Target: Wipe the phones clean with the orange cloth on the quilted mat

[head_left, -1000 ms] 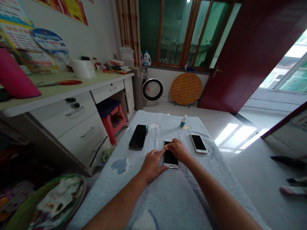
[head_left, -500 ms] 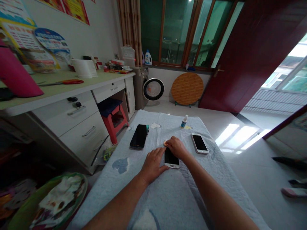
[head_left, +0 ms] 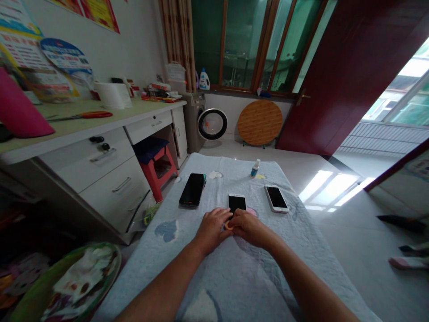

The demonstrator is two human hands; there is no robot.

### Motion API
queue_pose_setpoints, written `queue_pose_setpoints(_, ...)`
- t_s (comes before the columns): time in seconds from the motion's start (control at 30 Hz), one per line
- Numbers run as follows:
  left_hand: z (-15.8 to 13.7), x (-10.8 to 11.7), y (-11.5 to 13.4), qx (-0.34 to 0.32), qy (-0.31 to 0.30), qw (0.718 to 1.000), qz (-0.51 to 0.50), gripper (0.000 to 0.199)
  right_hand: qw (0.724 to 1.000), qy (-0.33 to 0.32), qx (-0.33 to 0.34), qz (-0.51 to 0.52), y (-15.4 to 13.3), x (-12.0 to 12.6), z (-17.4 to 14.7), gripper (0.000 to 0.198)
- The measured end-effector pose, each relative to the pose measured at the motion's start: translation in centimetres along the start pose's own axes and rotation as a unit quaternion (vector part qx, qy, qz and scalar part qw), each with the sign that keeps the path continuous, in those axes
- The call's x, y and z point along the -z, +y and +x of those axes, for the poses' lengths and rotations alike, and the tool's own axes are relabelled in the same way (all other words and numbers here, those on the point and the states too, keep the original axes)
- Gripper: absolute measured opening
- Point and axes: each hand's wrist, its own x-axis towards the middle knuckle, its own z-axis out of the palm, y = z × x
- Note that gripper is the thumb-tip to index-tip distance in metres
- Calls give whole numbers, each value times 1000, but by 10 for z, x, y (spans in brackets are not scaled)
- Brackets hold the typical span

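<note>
A white-framed smartphone (head_left: pixel 237 202) with a dark screen lies face up in the middle of the cloth-covered table. My left hand (head_left: pixel 212 229) braces its left side, fingers along the edge and thumb near the bottom end. Between the fingers of my right hand (head_left: pixel 250 227) is a small round orange pad (head_left: pixel 228 225), pressed at the phone's lower end. My hands cover that lower part of the phone. To the left lies a larger black smartphone (head_left: pixel 192 190); a second white smartphone (head_left: pixel 276 198) rests on the right. A small spray bottle (head_left: pixel 255 169) stands upright behind them.
A light blue patterned cloth (head_left: pixel 174 268) covers the table. On the left are a desk (head_left: pixel 103 156) with drawers, a red stool (head_left: pixel 159 172) and a green basket (head_left: pixel 115 264) of crumpled tissues. Beyond stand a washing machine (head_left: pixel 194 116) with its door open and a round wooden tabletop (head_left: pixel 260 122).
My right hand has drawn the orange pad from the phone's top end down to its lower end, uncovering the upper screen. My left hand stays at the phone's left side.
</note>
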Motion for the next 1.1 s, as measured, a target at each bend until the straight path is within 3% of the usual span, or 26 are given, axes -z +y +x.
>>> queue_pose_setpoints(0.1,0,2,2,2,-10,1000,0,42,1000,2,-9,-4,6,3,-7,18)
queue_pose_setpoints(0.4,1,10,9,23,-28,999,3,49,996,-6,-86,7,29,17,-25,27)
queue_pose_setpoints(0.67,1,11,8,17,-29,999,4,52,974,152,-166,-17,43,-10,-1,20)
queue_pose_setpoints(0.77,1,8,6,10,-18,1000,-7,58,979,154,-129,-12,37,-15,1,20)
queue_pose_setpoints(0.97,-1,3,2,16,-5,1000,-11,61,998,57,-14,5,19,-5,-8,16)
queue_pose_setpoints(1.1,0,5,4,20,-10,1000,-10,60,997,54,-48,-5,26,-1,-4,19)
